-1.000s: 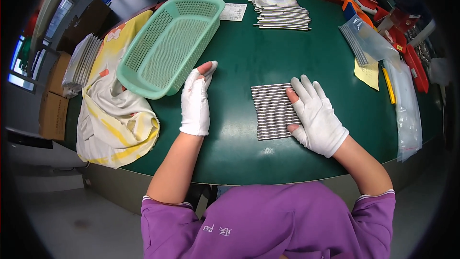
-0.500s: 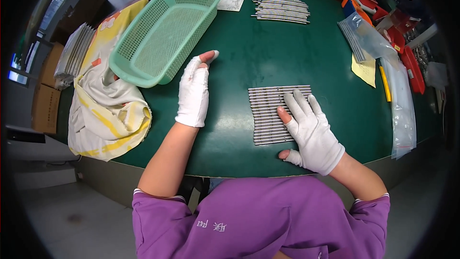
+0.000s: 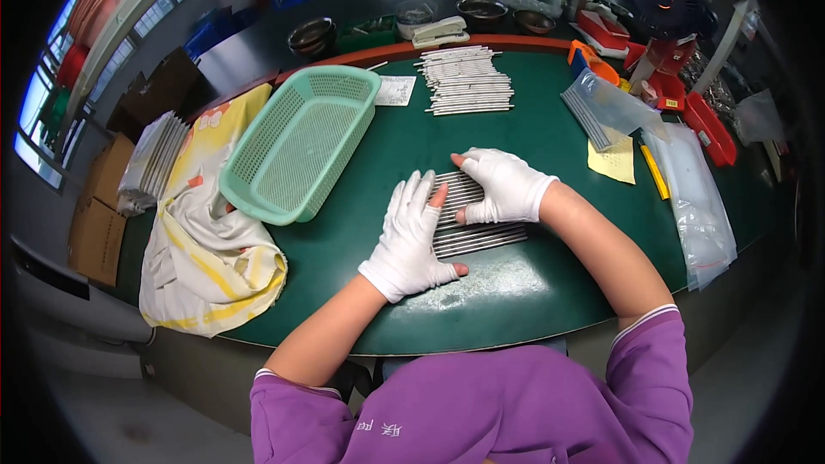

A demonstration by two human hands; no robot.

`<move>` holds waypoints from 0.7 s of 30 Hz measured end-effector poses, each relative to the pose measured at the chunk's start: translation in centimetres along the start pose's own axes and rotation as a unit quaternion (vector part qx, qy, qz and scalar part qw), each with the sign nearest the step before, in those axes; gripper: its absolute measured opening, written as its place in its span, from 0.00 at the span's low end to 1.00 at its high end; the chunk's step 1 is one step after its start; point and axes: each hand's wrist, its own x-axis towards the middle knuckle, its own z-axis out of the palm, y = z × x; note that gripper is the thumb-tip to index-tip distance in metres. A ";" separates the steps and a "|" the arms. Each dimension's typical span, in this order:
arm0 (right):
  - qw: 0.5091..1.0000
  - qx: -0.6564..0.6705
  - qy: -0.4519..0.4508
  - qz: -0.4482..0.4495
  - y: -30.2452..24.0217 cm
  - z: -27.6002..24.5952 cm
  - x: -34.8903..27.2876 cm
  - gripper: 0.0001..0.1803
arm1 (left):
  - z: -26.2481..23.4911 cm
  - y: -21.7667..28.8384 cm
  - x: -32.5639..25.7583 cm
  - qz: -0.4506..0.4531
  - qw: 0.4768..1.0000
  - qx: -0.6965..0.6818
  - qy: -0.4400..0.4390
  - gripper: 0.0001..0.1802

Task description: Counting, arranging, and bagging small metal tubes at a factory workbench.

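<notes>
1. Green felt covers the rounded table (image 3: 550, 292), which stands in a workshop with windows along the left and shelves of bins and bowls behind.
2. Both hands wear white gloves and lie flat on a row of thin metal rods (image 3: 481, 239) near the middle of the table.
3. The left hand (image 3: 411, 239) comes up from the lower edge with the forearm bare; its fingers (image 3: 423, 193) are spread and straight, palm down, resting on the left end of the rods, and the thumb points right along the near edge of the row.
4. The right hand (image 3: 505, 187) reaches in from the right with the wrist bent, so its fingers point left; they lie open and pressed on the far part of the row, gripping nothing.
5. The fingertips of the two hands are close together over the rods.
6. The rods lie side by side, running left to right, touching one another.
7. A mint-green plastic basket (image 3: 296, 144) sits tilted to the left of the hands, one edge resting on a yellow and white cloth (image 3: 206, 249); nothing shows inside it.
8. A second pile of rods (image 3: 464, 80) lies at the far edge of the table.
9. Clear plastic bags (image 3: 696, 206) and a yellow paper (image 3: 612, 159) lie to the right.
</notes>
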 end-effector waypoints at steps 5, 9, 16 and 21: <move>0.990 -0.056 -0.126 -0.007 -0.1 -0.9 1.7 0.61 | 0.7 -0.5 2.8 -0.036 0.996 0.078 0.004 0.56; 0.981 -0.120 -0.128 0.085 -2.4 -1.0 1.7 0.38 | -0.5 -0.3 4.6 -0.050 0.993 0.081 -0.070 0.50; 0.988 -0.120 -0.069 0.062 -3.2 -0.2 -0.4 0.14 | -1.9 2.1 5.2 -0.056 0.982 0.107 -0.147 0.20; 0.986 -0.086 -0.128 0.061 -4.3 -0.5 -1.9 0.10 | -2.1 3.6 5.1 -0.108 0.962 0.091 -0.235 0.16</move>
